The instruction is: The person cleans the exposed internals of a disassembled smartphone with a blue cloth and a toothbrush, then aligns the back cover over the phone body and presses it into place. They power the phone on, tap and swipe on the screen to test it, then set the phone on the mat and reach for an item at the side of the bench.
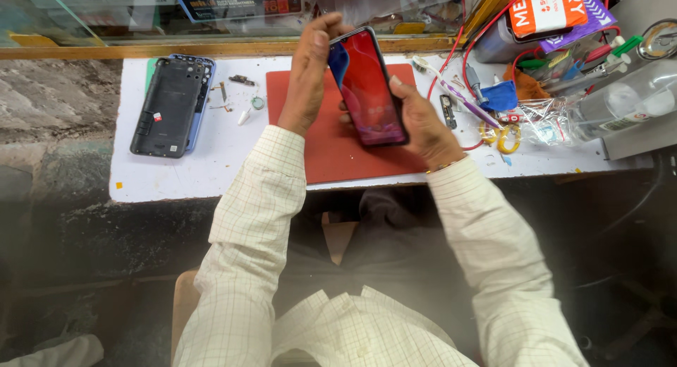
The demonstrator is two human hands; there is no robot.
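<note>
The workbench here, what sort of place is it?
Probably a phone repair stall: both hands hold a smartphone over a red mat, with an opened phone back and scattered small tools alongside.

Place: small phone-repair shop / workbench stall.
Tabletop (211, 169): white, narrow, worn, w/ red work mat (331, 152) at centre.
Left of mat: opened phone body (168, 106), back cover off, black insides showing; tiny loose parts (240, 102) btwn it & mat.
Right of mat: toothbrush (451, 92), yellow-handled scissors (502, 136), red wires (486, 28), plastic bags, misc tool clutter.
Behind mat: glass counter front (141, 14) w/ wood edge, packaged goods inside.
Over mat: hands hold smartphone (367, 85), screen lit.
</note>
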